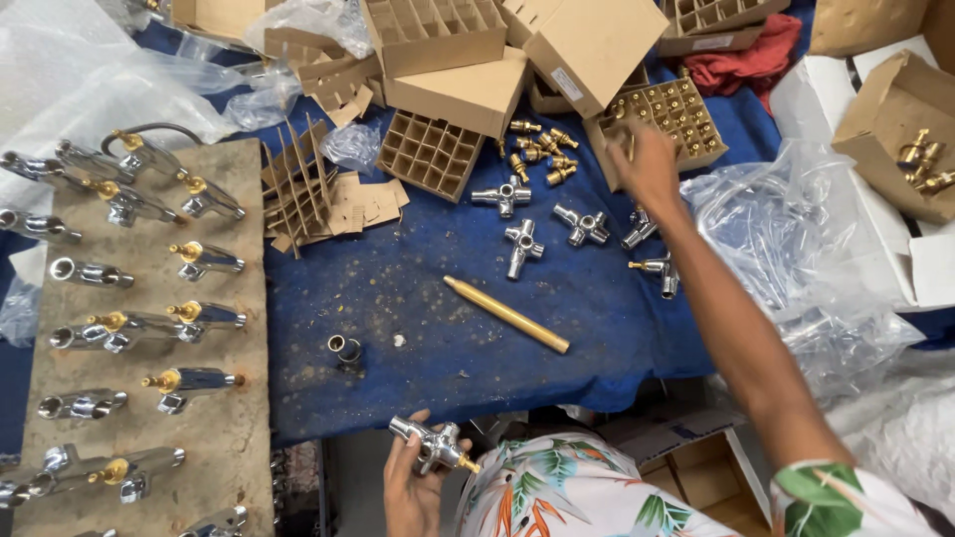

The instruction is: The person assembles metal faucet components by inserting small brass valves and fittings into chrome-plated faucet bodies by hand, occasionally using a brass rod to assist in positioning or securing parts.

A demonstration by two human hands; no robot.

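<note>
Near the table's front edge the left hand (413,487) grips a chrome tap body (431,445), while the right hand (647,164), fingers hidden so I cannot tell its grip, reaches the compartmented box of brass fittings (668,117) at the far edge, seemingly picking the next insert.

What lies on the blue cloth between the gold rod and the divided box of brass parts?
In the head view, chrome cross fittings lie between the gold rod and the divided box.

A blue cloth-covered table (418,298) carries chrome fittings (523,245), a brass rod (505,314) and cardboard boxes (468,94).
</note>
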